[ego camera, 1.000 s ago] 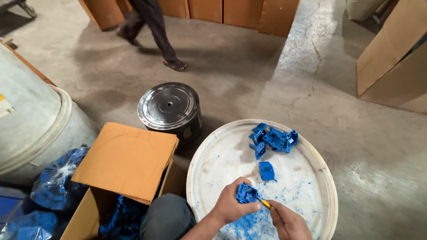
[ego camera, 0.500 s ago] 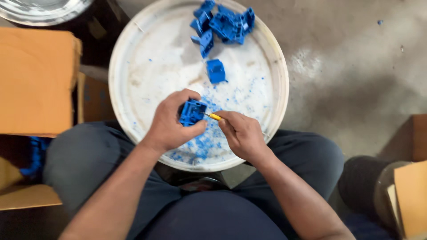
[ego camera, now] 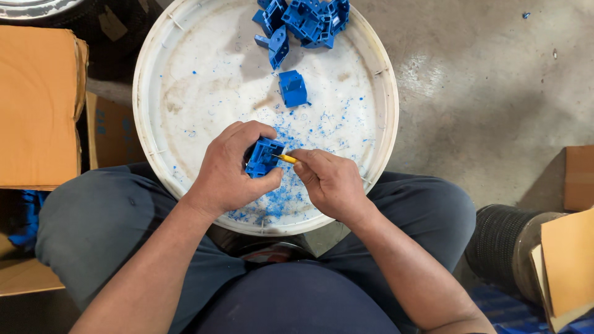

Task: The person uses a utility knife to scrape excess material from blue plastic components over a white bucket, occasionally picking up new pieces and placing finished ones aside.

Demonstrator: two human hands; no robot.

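My left hand (ego camera: 232, 170) grips a small blue plastic part (ego camera: 263, 157) over the near side of a round white lid (ego camera: 185, 74) that rests between my knees. My right hand (ego camera: 331, 182) holds a small yellow-tipped tool (ego camera: 286, 159) whose tip touches the part. Blue shavings (ego camera: 278, 198) lie scattered on the lid under both hands. One loose blue part (ego camera: 292, 88) sits on the lid's middle, and a pile of several blue parts (ego camera: 306, 18) lies at its far edge.
An open cardboard box (ego camera: 37, 105) stands at the left, with blue parts (ego camera: 25, 216) below its flap. Another cardboard box (ego camera: 566, 260) and a black ribbed cylinder (ego camera: 501, 247) are at the right. Concrete floor (ego camera: 495, 93) surrounds the lid.
The view has tilted down from the room onto my lap and the lid. Both hands stay together on the blue part, the tool still against it.
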